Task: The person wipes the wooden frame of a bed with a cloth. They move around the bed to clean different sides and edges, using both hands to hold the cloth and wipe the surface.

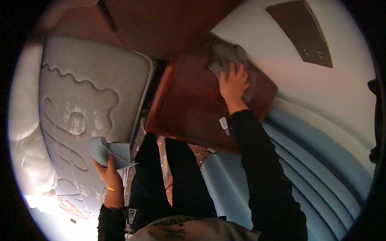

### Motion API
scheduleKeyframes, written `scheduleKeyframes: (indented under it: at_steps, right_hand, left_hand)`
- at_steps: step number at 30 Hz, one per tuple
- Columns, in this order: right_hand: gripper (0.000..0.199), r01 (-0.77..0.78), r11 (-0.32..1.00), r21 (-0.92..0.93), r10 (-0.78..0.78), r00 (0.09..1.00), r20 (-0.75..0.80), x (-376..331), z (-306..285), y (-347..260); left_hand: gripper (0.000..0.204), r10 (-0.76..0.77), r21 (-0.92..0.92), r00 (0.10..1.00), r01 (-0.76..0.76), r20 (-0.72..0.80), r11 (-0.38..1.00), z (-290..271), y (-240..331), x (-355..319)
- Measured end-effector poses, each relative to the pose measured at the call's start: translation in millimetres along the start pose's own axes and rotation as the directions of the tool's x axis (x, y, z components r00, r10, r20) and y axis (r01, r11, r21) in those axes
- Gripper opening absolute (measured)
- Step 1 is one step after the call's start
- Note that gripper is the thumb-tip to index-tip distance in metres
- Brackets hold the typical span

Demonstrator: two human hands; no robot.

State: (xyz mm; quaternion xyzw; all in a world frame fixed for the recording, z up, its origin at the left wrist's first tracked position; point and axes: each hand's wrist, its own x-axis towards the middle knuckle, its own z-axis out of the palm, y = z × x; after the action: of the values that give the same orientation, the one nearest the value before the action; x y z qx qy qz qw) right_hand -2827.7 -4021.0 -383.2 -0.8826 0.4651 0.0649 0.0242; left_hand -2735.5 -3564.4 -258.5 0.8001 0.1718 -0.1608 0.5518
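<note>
My left hand (108, 172), with a yellow band at its wrist, grips a blue-grey, soft-looking folded holder (110, 150) at the left, beside the mattress. The holder has a rounded end and a boxy end; its exact kind I cannot make out. At upper centre my right hand (234, 84) lies palm down, fingers spread, on a crumpled grey cloth (219, 66). That cloth rests on the far part of a glossy red-brown wooden nightstand top (189, 92). A small white tag-like object (224, 123) lies on the same top, near my right sleeve.
A grey quilted mattress (96, 68) fills the left side. Behind the nightstand rises a wooden panel (157, 24). A white wall with a dark plate (303, 32) stands at upper right, above a blue pleated curtain (305, 160). My legs touch the nightstand's near side.
</note>
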Motion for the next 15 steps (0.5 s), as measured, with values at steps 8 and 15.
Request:
scheduleKeyframes:
  at_steps: [8,15]
  right_hand:
    - [0.05,-0.283,0.959,-0.021,0.277,0.95,-0.142,-24,23,195]
    - [0.045,-0.45,0.635,0.628,0.602,0.797,-0.037,-59,15,274]
  left_hand:
    - [0.051,0.005,0.066,0.998,-0.009,0.058,0.998,15,0,-9]
    - [0.054,0.046,0.128,0.988,-0.065,0.149,0.99,28,0,-23]
